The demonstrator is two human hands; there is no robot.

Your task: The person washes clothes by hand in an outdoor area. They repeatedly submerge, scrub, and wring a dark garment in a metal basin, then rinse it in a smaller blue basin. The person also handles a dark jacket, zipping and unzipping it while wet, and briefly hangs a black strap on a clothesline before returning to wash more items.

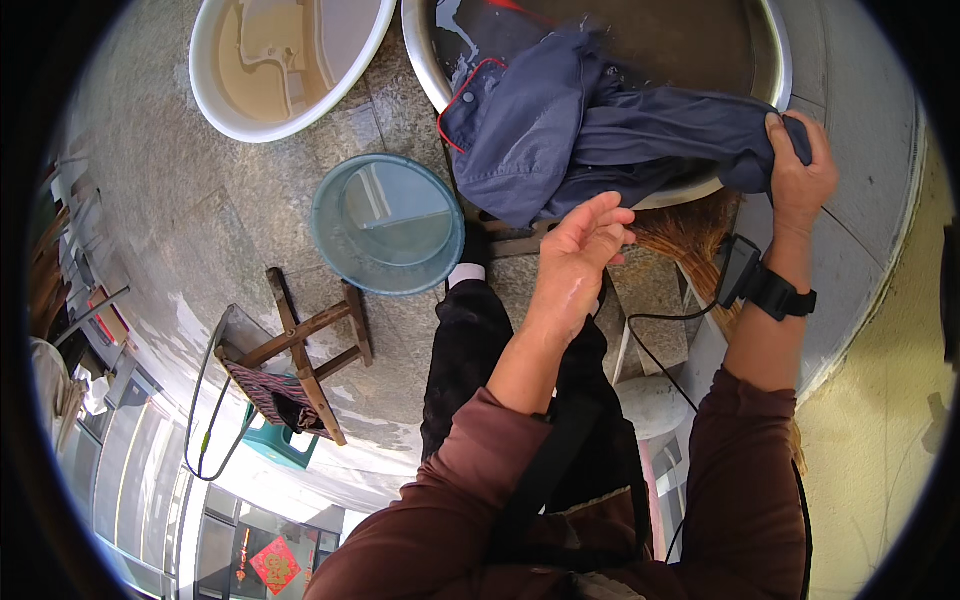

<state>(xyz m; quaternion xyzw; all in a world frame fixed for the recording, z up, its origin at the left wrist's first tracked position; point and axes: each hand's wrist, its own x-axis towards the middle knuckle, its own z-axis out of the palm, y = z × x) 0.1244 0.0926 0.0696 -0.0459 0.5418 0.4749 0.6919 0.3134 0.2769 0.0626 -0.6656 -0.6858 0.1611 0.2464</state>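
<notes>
A wet dark blue garment with red piping and a snap button hangs over the near rim of a large metal basin. My right hand grips one end of its cloth at the basin's right side, thumb on top. Just below the garment, my left hand is raised with its fingers partly curled and slightly apart, and I see nothing in it. Dark water fills the basin, and a bit of red shows at its far side.
A blue plastic basin of water stands left of my feet, beyond it a white basin with cloudy water. A folding stool sits at lower left. Under the metal basin's near edge lies a straw broom; a cable runs from my right wrist.
</notes>
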